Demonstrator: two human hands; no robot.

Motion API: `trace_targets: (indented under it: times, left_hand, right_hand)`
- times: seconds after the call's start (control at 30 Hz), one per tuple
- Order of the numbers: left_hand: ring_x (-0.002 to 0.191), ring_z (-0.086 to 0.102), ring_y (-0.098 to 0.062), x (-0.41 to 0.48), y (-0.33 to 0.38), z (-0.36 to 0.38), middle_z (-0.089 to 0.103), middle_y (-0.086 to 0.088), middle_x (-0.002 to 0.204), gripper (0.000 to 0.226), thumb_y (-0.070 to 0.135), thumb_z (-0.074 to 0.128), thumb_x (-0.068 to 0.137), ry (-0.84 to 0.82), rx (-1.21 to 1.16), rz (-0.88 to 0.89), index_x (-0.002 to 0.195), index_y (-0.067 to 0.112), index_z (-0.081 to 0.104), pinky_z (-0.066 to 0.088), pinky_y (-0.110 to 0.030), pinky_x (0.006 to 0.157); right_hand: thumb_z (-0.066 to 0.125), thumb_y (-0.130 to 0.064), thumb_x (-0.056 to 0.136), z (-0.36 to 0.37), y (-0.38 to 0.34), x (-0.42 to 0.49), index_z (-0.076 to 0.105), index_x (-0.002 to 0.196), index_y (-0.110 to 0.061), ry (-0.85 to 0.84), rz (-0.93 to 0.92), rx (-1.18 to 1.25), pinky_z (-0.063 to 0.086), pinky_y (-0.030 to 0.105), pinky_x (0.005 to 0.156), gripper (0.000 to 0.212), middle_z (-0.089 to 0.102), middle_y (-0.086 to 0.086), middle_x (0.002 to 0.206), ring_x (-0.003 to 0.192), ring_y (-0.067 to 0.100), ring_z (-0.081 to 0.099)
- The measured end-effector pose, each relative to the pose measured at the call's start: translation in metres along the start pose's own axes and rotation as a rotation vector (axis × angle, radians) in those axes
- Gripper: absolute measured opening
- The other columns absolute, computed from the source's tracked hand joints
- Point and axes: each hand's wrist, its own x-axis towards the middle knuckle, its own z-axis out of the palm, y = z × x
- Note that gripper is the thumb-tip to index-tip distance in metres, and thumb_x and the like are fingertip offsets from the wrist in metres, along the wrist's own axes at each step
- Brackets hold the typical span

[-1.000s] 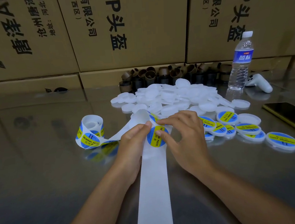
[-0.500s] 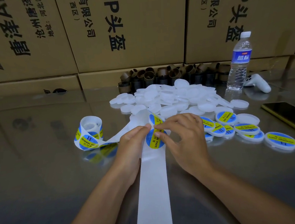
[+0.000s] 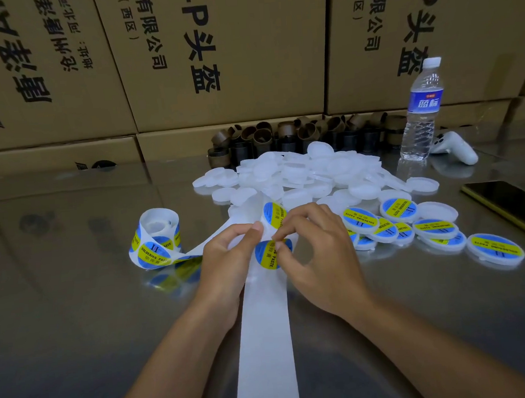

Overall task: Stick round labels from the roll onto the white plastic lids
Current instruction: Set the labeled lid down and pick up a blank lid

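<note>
Nearest the camera, a bare white backing strip (image 3: 266, 349) runs up the middle of the shiny table (image 3: 63, 324) to both hands. The left hand (image 3: 225, 264) has its thumb and curled fingers clamped on the strip's left edge. The right hand (image 3: 319, 257) has its fingers curled, thumb and forefinger pinched together on the upper edge of a round blue-and-yellow label (image 3: 267, 258) that sits on the strip between the two hands. Just beyond it, a second label (image 3: 273, 214) shows on the strip where the strip bends away to the left. There the strip leads to the label roll (image 3: 156, 241), which stands on its edge left of the hands. To the right of the hands lies a cluster of labelled lids (image 3: 414, 223), some overlapping, one apart at the far right. Behind the hands sits the heap of plain white lids (image 3: 309, 176). A dark phone (image 3: 513, 207) lies at the right edge. Farther back stand brown cardboard cores (image 3: 281, 137), a water bottle (image 3: 422, 114), and a white controller (image 3: 455, 149) beside it. Printed cartons (image 3: 228, 54) wall the back.
</note>
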Motion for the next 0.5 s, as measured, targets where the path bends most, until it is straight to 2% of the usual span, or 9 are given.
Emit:
trace_targets:
  times: [0.1,0.2,0.27,0.37,0.43,0.5]
  left_hand:
    - [0.1,0.064,-0.043,0.0011,-0.0004,0.0002,0.071,-0.018,0.099,0.01,0.023,0.066,0.089,0.037,0.005,-0.013,0.084,0.016,0.071,0.048,-0.059,0.094]
    - [0.102,0.064,-0.038,0.0019,-0.0012,0.0003,0.071,-0.014,0.103,0.007,0.021,0.067,0.089,0.085,0.013,0.007,0.086,0.017,0.071,0.049,-0.055,0.094]
    - [0.1,0.065,-0.029,0.0034,-0.0035,0.0004,0.071,-0.008,0.104,0.006,0.021,0.067,0.088,0.108,0.034,0.033,0.084,0.019,0.07,0.053,-0.044,0.091]
    - [0.082,0.062,-0.011,0.006,-0.0062,0.0009,0.069,0.004,0.094,0.009,0.023,0.067,0.088,0.145,0.058,0.066,0.079,0.021,0.068,0.049,-0.016,0.069]
    - [0.075,0.059,-0.005,0.007,-0.0078,0.0013,0.067,0.008,0.086,0.01,0.021,0.067,0.088,0.157,0.056,0.074,0.078,0.02,0.068,0.045,-0.01,0.061]
    - [0.073,0.058,-0.004,0.0071,-0.0091,0.0012,0.068,0.01,0.082,0.011,0.017,0.067,0.088,0.15,0.051,0.089,0.078,0.018,0.068,0.044,-0.01,0.063]
  right_hand:
    - [0.06,-0.008,0.068,-0.0006,-0.0016,0.0003,0.066,0.073,-0.009,-0.021,0.026,0.065,0.044,0.04,0.077,0.008,0.059,0.002,0.085,0.086,0.022,0.056]
    - [0.057,-0.007,0.065,-0.0008,-0.0031,0.0005,0.063,0.07,-0.007,-0.045,0.084,0.16,0.043,0.039,0.08,0.008,0.056,-0.001,0.087,0.09,0.022,0.056]
    - [0.054,-0.009,0.067,-0.0019,-0.0038,0.0003,0.06,0.067,-0.007,-0.056,0.145,0.265,0.042,0.033,0.083,0.006,0.054,-0.005,0.09,0.094,0.019,0.055]
    - [0.048,-0.026,0.07,-0.0054,-0.0069,0.0014,0.053,0.062,-0.02,-0.041,0.229,0.46,0.037,0.015,0.083,0.011,0.053,-0.005,0.095,0.097,0.006,0.052]
    - [0.045,-0.033,0.069,-0.0076,-0.0082,0.0029,0.051,0.061,-0.026,0.009,0.261,0.547,0.035,0.009,0.081,0.012,0.055,-0.004,0.096,0.094,-0.002,0.052]
    - [0.047,-0.036,0.072,-0.0083,-0.0079,0.0043,0.053,0.063,-0.027,0.068,0.268,0.604,0.036,0.01,0.081,0.014,0.056,-0.005,0.094,0.093,-0.003,0.053]
